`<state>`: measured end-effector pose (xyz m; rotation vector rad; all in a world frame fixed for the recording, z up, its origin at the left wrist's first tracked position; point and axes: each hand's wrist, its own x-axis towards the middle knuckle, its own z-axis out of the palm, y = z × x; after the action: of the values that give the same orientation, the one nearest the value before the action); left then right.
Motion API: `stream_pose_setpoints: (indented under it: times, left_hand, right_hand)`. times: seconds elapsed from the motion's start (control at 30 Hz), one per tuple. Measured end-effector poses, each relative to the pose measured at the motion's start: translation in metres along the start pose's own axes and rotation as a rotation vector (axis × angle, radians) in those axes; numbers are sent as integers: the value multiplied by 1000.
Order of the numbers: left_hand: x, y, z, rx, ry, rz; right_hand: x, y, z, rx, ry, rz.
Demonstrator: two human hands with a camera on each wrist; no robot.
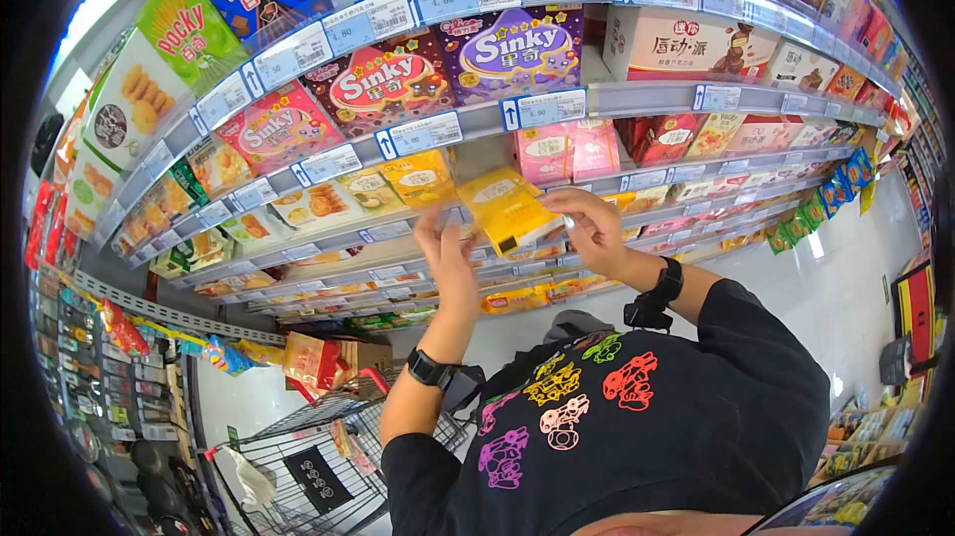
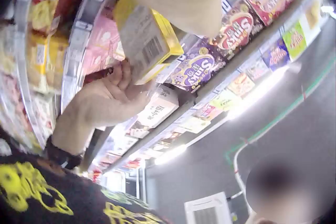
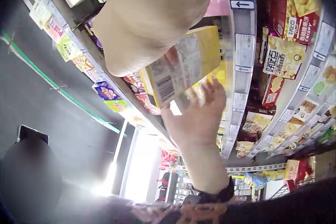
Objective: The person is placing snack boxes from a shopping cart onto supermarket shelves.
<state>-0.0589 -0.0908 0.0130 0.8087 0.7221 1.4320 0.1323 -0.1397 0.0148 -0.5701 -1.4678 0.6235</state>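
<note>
A yellow snack box (image 1: 505, 210) is held tilted in front of the shelves, its back with a barcode panel (image 2: 153, 48) facing the person. My right hand (image 1: 589, 230) pinches it at its right edge; the fingers (image 2: 122, 71) lie along the box in the left wrist view. Beside the box's left edge is my left hand (image 1: 448, 260), slightly blurred, its fingers loosely bent and apart. In the right wrist view that hand (image 3: 198, 116) reaches up close to the barcode end of the box. Another yellow box (image 1: 418, 178) stands on the shelf just behind.
Curved shelf rows carry Sinky boxes (image 1: 519, 51), pink boxes (image 1: 545, 153) and a white-and-red box (image 1: 686, 44), with price tags (image 1: 544, 108) along the edges. A wire shopping cart (image 1: 323, 437) stands at lower left, a carton (image 1: 363, 355) near it. Snack bags (image 1: 831, 200) hang at right.
</note>
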Motion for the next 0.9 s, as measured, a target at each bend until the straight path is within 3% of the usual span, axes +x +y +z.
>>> stream_pose_setpoints:
  times: [0.07,0.17,0.27,0.3,0.37,0.4,0.43,0.5,0.53,0.6,0.63,0.67,0.7,0.77,0.8,0.9]
  left_hand:
    - [0,-13,-8,-262,73,-403]
    - [-7,2,13,-515,-337,-710]
    - [-8,3,20,-298,-329,-696]
    - [-6,1,19,-235,-325,-677]
    - [-3,2,18,-104,-306,-546]
    - [-5,6,20,-15,-306,-494]
    - [-9,8,20,73,-304,-444]
    - [-4,-5,7,179,-473,-317]
    - [-1,-8,4,276,-553,-260]
    - [2,-12,2,467,-631,-241]
    - [4,-11,2,590,-638,-83]
    - [6,-7,2,714,-640,76]
    - [9,0,3,841,-639,237]
    - [13,20,6,998,-519,549]
    - [18,28,2,1064,-466,665]
    - [28,41,-24,1120,-205,832]
  right_hand:
    - [-7,-1,-8,-129,-76,-130]
    - [-17,-13,-15,-378,-245,-218]
    - [-25,-16,-10,-342,-148,-124]
    - [-21,-15,-6,-210,-39,-59]
    - [-14,-12,6,65,187,72]
    - [-13,-9,3,17,191,246]
    - [-13,-3,-4,67,109,379]
    - [-13,9,-21,166,-69,648]
    - [-13,13,-25,-4,-143,749]
    - [-8,13,-23,-97,-170,661]
    - [-1,8,-21,-141,-182,614]
    - [8,1,-22,-185,-214,753]
    - [11,9,-21,-223,-161,599]
    - [11,30,-14,-284,-46,298]
    - [24,15,-9,-400,-37,228]
    - [40,10,8,-482,48,183]
